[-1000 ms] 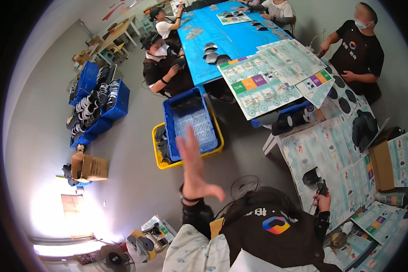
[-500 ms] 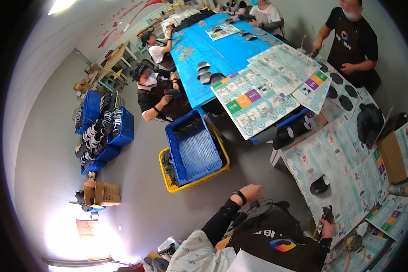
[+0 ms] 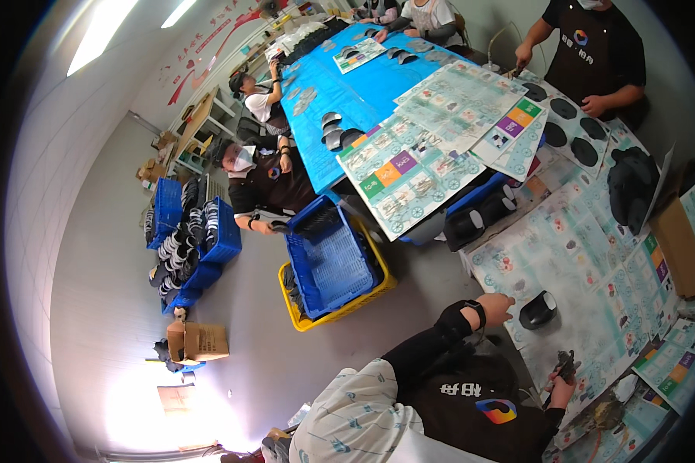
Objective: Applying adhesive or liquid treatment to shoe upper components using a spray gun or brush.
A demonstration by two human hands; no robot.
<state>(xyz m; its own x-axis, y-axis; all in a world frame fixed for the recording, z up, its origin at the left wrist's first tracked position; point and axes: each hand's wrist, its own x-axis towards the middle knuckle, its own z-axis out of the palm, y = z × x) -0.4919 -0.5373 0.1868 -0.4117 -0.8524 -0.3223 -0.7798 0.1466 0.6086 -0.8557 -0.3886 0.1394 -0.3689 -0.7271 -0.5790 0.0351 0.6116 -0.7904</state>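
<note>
My left hand (image 3: 496, 309), with a dark band at the wrist, reaches over the near edge of the paper-covered table, its fingers stretched toward a curved black piece (image 3: 539, 312) with a pale inner side. A small gap separates the fingertips from that piece. My right hand (image 3: 561, 390) grips a dark spray gun (image 3: 565, 366) by its handle, low over the printed sheets (image 3: 564, 270). The gun's nozzle end points away from me, not far from the black piece.
A blue basket (image 3: 328, 262) rests in a yellow basket (image 3: 340, 318) on the floor, beside a masked co-worker (image 3: 266, 181). Another person (image 3: 594, 58) stands across, near black ovals (image 3: 571, 139). A blue-covered table (image 3: 355, 96) lies beyond; stacked blue crates (image 3: 222, 231) stand left.
My left hand has moved right, from over the floor to beside the black piece. The right hand still holds the spray gun. The seated co-worker's hand has lowered to the blue basket.
</note>
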